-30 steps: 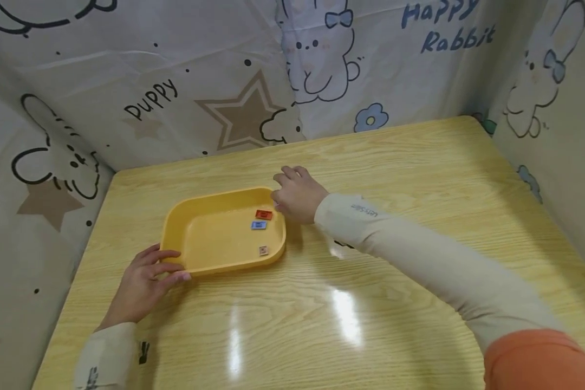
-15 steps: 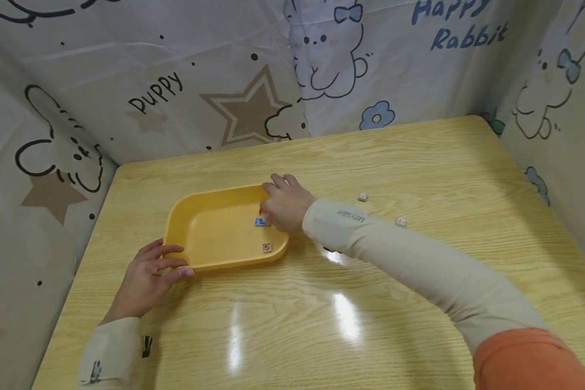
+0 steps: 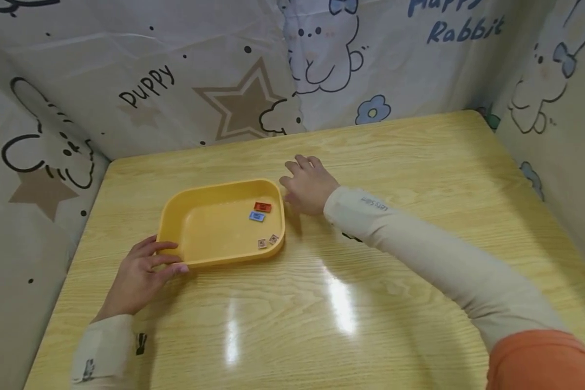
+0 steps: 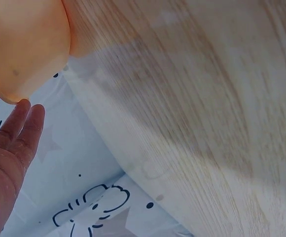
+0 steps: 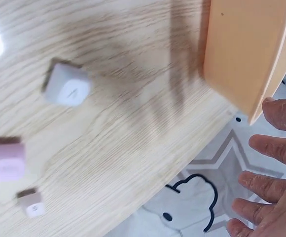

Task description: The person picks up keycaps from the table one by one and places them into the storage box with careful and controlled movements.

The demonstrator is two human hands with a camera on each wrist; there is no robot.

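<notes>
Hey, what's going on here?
A person's left hand holds a yellow tray by its near left corner. Inside lie a red piece, a blue piece and two beige pieces. The right hand, fingers spread, is by the tray's right end. At least three small blocks sit on the table.

Tray (image 3: 214,227) on bench (image 3: 395,298), your left hand (image 3: 143,273) at its near-left corner, your right hand (image 3: 312,185) just beside its right end. In tray, right side: two pieces (image 3: 257,216) behind, two tiles (image 3: 262,244) before. Blocks (image 5: 68,85) on bench, outside tray. Sheet (image 3: 175,43) behind.
</notes>
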